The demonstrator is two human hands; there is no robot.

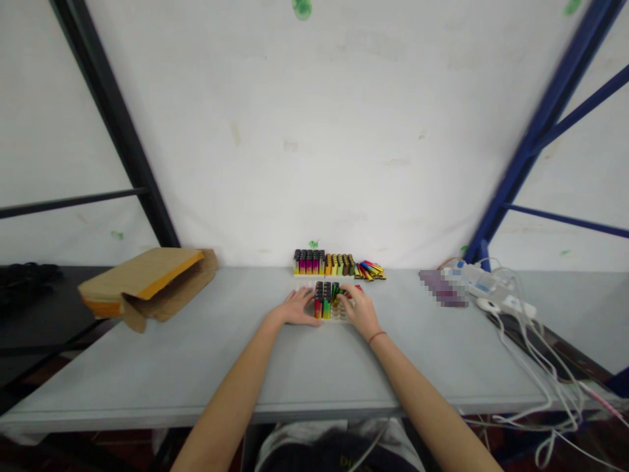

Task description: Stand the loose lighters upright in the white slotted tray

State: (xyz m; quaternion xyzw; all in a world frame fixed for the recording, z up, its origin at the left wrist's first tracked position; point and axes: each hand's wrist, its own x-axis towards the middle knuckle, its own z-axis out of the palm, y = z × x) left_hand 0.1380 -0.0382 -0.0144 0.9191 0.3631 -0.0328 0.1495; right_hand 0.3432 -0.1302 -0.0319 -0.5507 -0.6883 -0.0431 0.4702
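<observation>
Bracing a small tray (339,317) of upright lighters (325,300) mid-tabletop (304,367), the left hand (297,307) lies flat with fingers spread against its side, while the right hand (360,308) has fingers curled over the lighters, grip unclear. A fuller rack (324,263) stands behind near the wall; cardboard (147,283) far left, cables (521,328) right, open room toward the near edge.

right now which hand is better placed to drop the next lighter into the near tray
Probably the right hand: its fingers sit over the near tray, closest to the loose lighters. The left hand rests at the tray's left edge.
</observation>
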